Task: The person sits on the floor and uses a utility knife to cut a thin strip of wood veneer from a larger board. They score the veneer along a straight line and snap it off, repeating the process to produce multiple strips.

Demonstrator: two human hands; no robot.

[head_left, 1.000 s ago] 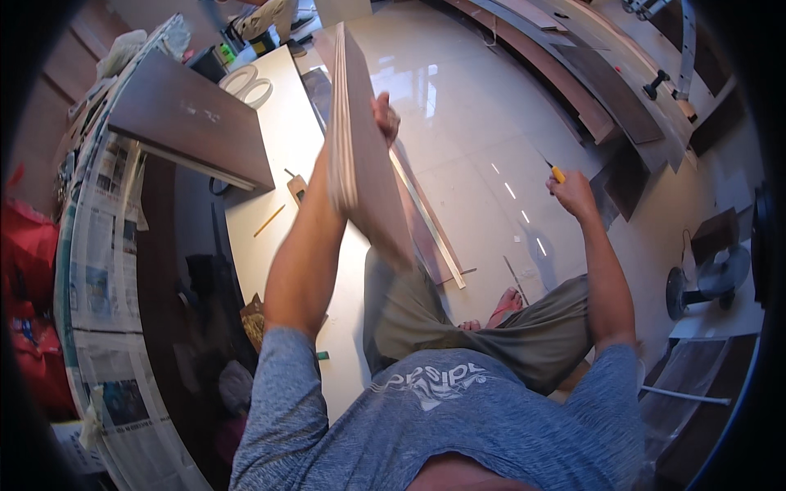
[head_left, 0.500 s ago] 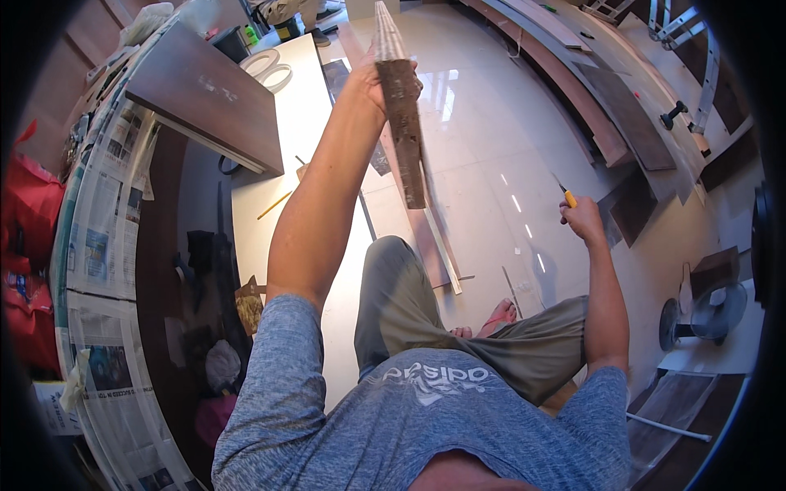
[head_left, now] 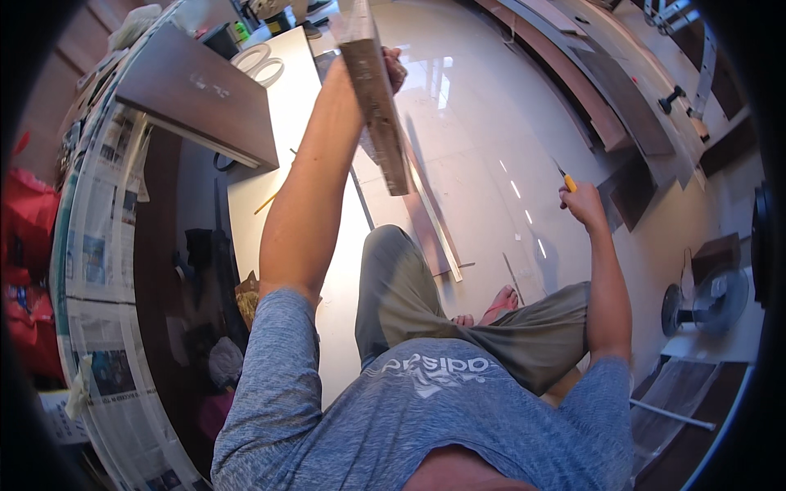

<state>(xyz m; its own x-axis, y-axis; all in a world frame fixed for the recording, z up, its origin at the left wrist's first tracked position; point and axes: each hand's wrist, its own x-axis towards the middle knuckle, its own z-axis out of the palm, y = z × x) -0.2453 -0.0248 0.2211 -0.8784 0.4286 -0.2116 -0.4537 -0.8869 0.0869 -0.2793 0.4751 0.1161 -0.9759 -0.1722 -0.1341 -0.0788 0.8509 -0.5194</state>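
A wooden board (head_left: 377, 102), with a rough, scuffed brown edge toward me, is raised at arm's length. My left hand (head_left: 395, 70) is closed round its far part; the board hides some of the fingers. Over the floor to the right, my right hand (head_left: 584, 203) is wrapped round a yellow-handled knife (head_left: 570, 182), its thin dark blade pointing away from me. A long narrow wood strip (head_left: 442, 237) lies on the floor below the board.
A white-topped bench (head_left: 278, 184) stands left, carrying a yellow pencil (head_left: 264, 204), rolls of edging tape (head_left: 268, 71) and an upright brown panel (head_left: 201, 90). Long brown boards (head_left: 618, 106) lie at the right. A fan (head_left: 720, 303) stands at lower right, a ladder (head_left: 704, 74) beyond. Another person's legs show at the far end.
The board and my left hand have shifted left and slightly away, and the board has tilted a little. My right hand still grips the knife, slightly higher in view.
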